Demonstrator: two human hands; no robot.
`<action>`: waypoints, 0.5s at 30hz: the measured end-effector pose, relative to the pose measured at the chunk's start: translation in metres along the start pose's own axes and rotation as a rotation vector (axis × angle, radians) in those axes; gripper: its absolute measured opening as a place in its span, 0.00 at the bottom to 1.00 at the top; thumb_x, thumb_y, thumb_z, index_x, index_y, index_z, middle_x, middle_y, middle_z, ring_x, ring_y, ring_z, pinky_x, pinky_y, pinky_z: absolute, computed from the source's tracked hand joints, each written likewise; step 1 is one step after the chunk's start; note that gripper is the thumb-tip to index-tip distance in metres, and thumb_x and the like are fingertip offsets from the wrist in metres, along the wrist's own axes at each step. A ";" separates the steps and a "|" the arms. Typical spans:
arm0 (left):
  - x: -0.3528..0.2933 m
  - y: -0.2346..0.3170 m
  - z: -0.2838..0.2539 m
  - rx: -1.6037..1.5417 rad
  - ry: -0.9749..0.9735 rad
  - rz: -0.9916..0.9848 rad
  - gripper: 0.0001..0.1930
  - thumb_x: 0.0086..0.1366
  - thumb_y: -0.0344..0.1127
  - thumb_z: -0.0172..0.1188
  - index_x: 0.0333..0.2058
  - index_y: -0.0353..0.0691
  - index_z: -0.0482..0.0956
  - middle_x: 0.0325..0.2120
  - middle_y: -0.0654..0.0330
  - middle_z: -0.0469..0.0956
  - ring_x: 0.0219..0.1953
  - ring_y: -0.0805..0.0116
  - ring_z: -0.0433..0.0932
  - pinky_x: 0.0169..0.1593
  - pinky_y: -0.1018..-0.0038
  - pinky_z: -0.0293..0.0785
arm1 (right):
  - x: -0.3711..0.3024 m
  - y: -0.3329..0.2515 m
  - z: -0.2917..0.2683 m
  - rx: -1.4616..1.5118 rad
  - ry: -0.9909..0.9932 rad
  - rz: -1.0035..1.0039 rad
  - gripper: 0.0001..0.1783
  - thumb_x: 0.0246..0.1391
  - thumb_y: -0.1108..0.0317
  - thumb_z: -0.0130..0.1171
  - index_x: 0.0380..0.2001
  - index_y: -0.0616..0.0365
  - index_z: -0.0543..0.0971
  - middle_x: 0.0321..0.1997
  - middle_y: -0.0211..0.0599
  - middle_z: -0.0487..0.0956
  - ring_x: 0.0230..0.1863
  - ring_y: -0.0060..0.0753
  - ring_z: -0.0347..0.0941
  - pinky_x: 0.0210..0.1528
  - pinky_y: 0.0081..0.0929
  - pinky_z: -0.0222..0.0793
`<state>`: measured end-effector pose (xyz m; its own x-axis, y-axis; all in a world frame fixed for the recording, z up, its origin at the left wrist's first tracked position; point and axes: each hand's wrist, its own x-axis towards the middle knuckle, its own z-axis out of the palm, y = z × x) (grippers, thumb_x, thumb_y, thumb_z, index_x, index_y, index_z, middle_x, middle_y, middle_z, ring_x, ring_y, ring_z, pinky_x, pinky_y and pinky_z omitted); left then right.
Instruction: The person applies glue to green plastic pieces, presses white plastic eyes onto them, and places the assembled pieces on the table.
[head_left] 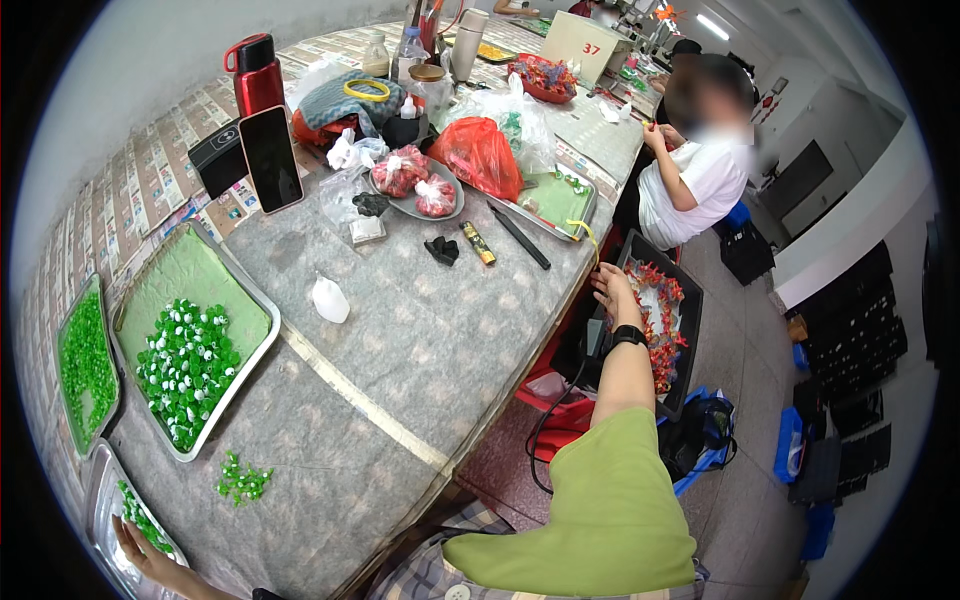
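My left hand is at the lower left with its fingers stretched out, over the near edge of a metal tray holding small green-and-white pieces. My right arm reaches far right past the table edge. At its end my right hand has its fingertips on the lower end of a thin yellow strip. That strip bends over the corner of a shallow tray with a green lining and a few green pieces. Below the right hand is a black crate of red-and-orange pieces.
A large tray of green-and-white pieces and a smaller green-filled tray lie left. Nearby are loose green pieces, a white bottle, a phone and a red flask. Another person sits far right.
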<state>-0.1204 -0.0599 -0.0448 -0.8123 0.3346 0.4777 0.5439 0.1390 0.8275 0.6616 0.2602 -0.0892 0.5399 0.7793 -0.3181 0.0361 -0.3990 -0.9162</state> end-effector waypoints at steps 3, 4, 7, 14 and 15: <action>-0.008 0.021 0.006 0.018 0.020 -0.033 0.17 0.60 0.35 0.49 0.48 0.37 0.67 0.47 0.61 0.67 0.47 0.73 0.65 0.51 0.79 0.58 | 0.009 0.005 0.002 0.088 0.051 0.008 0.15 0.50 0.69 0.39 0.42 0.49 0.70 0.40 0.29 0.72 0.42 0.30 0.65 0.42 0.32 0.57; -0.008 0.021 0.006 0.021 0.022 -0.033 0.17 0.60 0.35 0.49 0.48 0.37 0.67 0.47 0.61 0.67 0.47 0.73 0.65 0.51 0.79 0.58 | 0.011 0.005 0.002 0.088 0.049 0.010 0.15 0.50 0.69 0.39 0.42 0.49 0.70 0.40 0.29 0.72 0.42 0.30 0.65 0.42 0.32 0.57; -0.008 0.019 0.005 -0.035 0.040 -0.068 0.17 0.60 0.35 0.49 0.47 0.36 0.67 0.47 0.61 0.67 0.47 0.73 0.65 0.51 0.79 0.57 | 0.011 0.004 0.003 0.008 0.047 0.010 0.15 0.49 0.70 0.40 0.40 0.48 0.71 0.36 0.26 0.73 0.38 0.28 0.66 0.40 0.31 0.57; -0.012 0.029 0.007 -0.062 0.054 -0.074 0.16 0.61 0.34 0.48 0.47 0.36 0.67 0.46 0.61 0.67 0.47 0.74 0.65 0.51 0.79 0.58 | -0.001 0.005 -0.004 0.004 0.037 -0.011 0.08 0.48 0.65 0.49 0.33 0.48 0.73 0.33 0.24 0.74 0.36 0.23 0.67 0.37 0.28 0.59; -0.014 0.035 0.009 -0.045 0.070 -0.079 0.16 0.61 0.34 0.48 0.48 0.36 0.67 0.46 0.61 0.67 0.47 0.74 0.65 0.51 0.80 0.58 | -0.003 0.003 -0.005 0.001 0.054 -0.034 0.07 0.48 0.64 0.50 0.32 0.49 0.73 0.32 0.25 0.75 0.34 0.22 0.68 0.36 0.25 0.61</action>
<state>-0.0881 -0.0514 -0.0254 -0.8658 0.2582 0.4287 0.4690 0.1196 0.8751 0.6642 0.2546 -0.0903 0.5828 0.7654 -0.2729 0.0548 -0.3720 -0.9266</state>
